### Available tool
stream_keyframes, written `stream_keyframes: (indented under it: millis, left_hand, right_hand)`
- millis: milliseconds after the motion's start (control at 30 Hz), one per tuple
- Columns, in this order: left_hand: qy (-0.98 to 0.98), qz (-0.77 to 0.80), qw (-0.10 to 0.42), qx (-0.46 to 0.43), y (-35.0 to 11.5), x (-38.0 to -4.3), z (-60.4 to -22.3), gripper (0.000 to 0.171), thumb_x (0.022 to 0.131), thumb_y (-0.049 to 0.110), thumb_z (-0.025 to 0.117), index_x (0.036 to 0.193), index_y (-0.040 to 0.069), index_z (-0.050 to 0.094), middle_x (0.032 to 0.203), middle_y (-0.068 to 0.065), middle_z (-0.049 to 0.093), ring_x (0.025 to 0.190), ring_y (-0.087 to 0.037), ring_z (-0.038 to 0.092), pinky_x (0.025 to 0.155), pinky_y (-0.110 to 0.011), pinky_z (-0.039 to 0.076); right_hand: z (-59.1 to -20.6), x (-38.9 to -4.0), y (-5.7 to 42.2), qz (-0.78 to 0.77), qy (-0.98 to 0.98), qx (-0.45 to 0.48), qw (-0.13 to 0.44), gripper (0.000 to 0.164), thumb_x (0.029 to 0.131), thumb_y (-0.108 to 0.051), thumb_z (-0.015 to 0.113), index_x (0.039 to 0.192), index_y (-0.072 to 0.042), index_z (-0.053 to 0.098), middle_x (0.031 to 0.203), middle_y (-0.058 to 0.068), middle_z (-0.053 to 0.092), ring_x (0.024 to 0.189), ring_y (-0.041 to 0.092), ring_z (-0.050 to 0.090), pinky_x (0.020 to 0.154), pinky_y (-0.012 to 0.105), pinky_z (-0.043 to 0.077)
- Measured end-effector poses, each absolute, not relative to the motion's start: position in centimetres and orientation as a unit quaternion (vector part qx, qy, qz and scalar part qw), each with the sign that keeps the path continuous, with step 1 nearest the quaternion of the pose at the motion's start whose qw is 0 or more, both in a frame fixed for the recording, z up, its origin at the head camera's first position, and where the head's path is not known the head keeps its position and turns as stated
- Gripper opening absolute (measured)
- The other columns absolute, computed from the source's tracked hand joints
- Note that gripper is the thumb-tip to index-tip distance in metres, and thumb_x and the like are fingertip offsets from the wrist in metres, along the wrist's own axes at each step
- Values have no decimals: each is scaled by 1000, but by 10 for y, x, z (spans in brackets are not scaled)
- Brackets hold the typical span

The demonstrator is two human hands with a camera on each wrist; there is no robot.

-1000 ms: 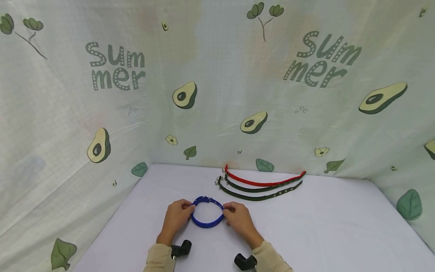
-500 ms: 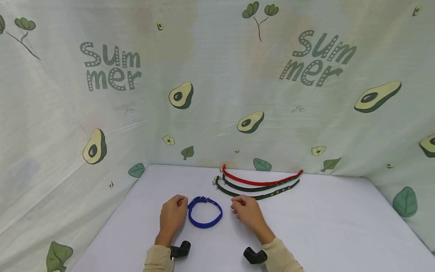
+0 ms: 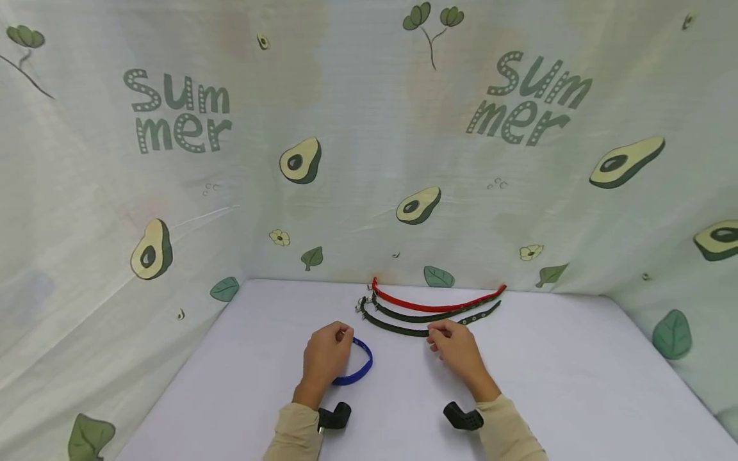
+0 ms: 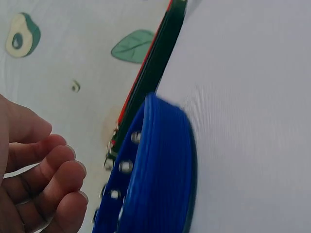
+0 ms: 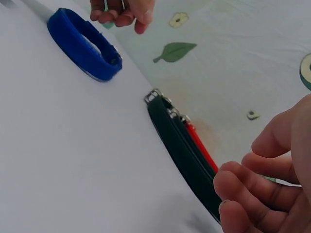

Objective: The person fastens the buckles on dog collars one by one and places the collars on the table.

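Observation:
A blue pet collar point(image 3: 366, 368), buckled into a ring, lies on the white table. My left hand point(image 3: 327, 360) is over its left side, hiding that part in the head view. In the left wrist view the loosely curled fingers are apart from the collar point(image 4: 167, 170) and hold nothing. My right hand point(image 3: 459, 353) hovers at the near edge of the front dark green collar point(image 3: 398, 330), overlapping its strap. Its fingers are loosely bent, with nothing between them in the right wrist view. Behind lie a second dark green collar point(image 3: 412, 318) and a red collar point(image 3: 426, 308), both unbuckled.
The white table point(image 3: 553, 378) runs back to a hanging cloth point(image 3: 357, 128) printed with avocados and leaves. The straight collars lie near that cloth, their metal buckles point(image 3: 362, 303) at the left end. Both wrists carry a black camera mount point(image 3: 463, 416).
Both hands have let go of the blue collar. The right hand has moved right and back to the green collar; the left hand has shifted right, over the blue collar. The head view has turned slightly.

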State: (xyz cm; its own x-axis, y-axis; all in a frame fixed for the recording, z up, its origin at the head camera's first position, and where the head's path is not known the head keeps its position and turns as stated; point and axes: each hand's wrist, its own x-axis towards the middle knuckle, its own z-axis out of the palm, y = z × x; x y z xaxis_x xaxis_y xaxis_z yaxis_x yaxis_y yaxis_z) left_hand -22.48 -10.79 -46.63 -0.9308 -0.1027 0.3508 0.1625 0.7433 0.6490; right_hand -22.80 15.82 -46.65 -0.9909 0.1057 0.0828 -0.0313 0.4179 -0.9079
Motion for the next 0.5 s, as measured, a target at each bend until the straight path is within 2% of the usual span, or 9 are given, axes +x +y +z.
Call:
stream_keyframes:
  millis: [400,500]
  left_hand:
    - [-924,-343,142,-95,-63,-235,-461,9,94,23,70,91,16,74,72,11,59,61,-7,52,53,-27,43]
    - [-927,-334,140,-102,-53,-236,-460,9,94,24,70,91,17,75,72,11,59,63,-7,52,55,-28,43]
  right_hand:
    - [-473,-237,205,436,-895,-50,81,27,93,-15,63,115,0,68,77,2,67,67,15,59,62,31,45]
    - [-477,-237,214,436,-894,-58,89,30,92,-14,64,118,1,68,81,3,70,68,14,61,64,31,46]
